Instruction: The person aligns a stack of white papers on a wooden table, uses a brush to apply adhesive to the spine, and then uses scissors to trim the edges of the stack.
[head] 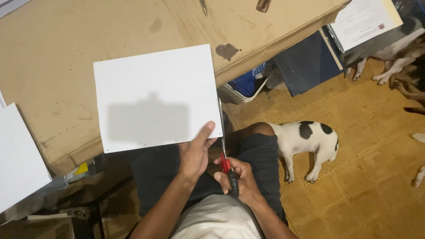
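Hidden and cut-off parts at the cardboard-topped table

The left hand's [195, 152] fingers lay under the white sheet [157, 97], out of sight; only the thumb showed on top. The scissors' [223, 141] handles were mostly buried in the right hand [237, 177], and their blades ran edge-on along the sheet's side, too thin to tell whether they were parted. The dog's [305, 141] head was hidden behind the person's knee. Another white sheet [17, 155] ran off the left edge.

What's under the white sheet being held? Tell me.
The cardboard tabletop lies beneath most of the white sheet; whatever is directly under it is covered. Its near corner overhangs the dark shorts.
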